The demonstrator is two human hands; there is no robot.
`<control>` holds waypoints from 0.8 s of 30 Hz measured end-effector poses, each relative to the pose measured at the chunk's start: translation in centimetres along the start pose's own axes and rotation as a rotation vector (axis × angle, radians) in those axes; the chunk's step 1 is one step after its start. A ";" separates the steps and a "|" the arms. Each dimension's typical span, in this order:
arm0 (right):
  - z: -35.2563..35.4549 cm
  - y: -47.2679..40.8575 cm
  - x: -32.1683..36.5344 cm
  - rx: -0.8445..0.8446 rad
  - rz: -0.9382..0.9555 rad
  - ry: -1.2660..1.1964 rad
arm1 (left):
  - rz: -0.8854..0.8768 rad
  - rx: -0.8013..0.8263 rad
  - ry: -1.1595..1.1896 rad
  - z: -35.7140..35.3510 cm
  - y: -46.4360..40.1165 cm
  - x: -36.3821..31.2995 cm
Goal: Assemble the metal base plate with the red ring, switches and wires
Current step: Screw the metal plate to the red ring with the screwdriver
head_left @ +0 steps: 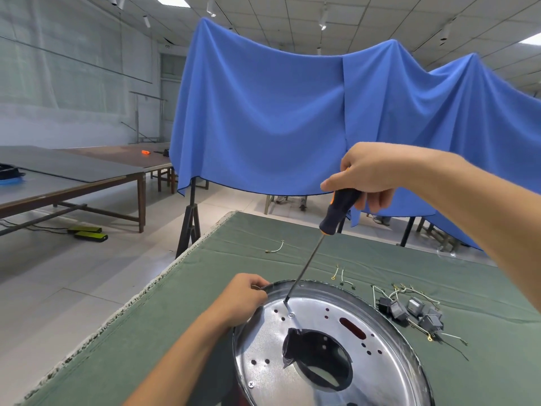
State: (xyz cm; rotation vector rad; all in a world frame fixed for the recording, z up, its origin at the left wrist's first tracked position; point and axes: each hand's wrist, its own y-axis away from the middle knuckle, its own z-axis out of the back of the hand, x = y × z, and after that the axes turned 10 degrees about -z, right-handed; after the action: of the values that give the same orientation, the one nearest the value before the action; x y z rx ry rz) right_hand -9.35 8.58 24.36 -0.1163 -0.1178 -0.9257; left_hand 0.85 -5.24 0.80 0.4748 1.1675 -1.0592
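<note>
While the metal base plate (389, 358) lies flat on the green cloth-covered table (164, 332), close to its near edge and running out of the picture at the bottom, the left hand (241, 298) grips the plate's far-left rim, fingers curled over the raised edge. A large round opening sits in the plate's middle with a dark part (292, 347) at its left side, and a red slot (352, 328) shows through the plate to the right of centre. Small holes dot the surface, and 1 cross-head screw (251, 384) sits near the plate's lower-left rim.

The right hand (366, 174) is closed around the top of a screwdriver (341, 210) with a black and orange handle, held well above the plate. Its long shaft slants down and to the left, the tip meeting the plate just inside the far rim, beside a small washer-like fitting (290, 315).

Just off the plate's right side lies a cluster of grey switches (409, 312) tangled with pale wires (421, 294) ending in ring terminals. 2 short wires (339, 273) lie beyond the plate's far rim, and 1 more wire (276, 247) lies apart toward the table's far edge.

Behind the table hangs a blue cloth (263, 112).
</note>
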 end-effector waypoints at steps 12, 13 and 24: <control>0.0 1.4 0.4 -0.021 0.064 0.005 | -0.001 -0.009 -0.010 0.0 0.0 0.0; 0.2 1.6 0.5 0.036 0.073 -0.043 | 0.001 -0.011 -0.005 0.0 0.0 0.0; -0.1 2.4 1.8 -0.001 0.129 0.068 | 0.003 -0.014 -0.001 0.0 0.1 0.1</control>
State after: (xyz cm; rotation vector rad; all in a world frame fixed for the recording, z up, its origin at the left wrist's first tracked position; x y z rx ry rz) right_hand -6.36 8.51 24.43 -0.0922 -0.0456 -0.8000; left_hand 0.91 -5.24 0.72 0.4649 1.1717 -1.0485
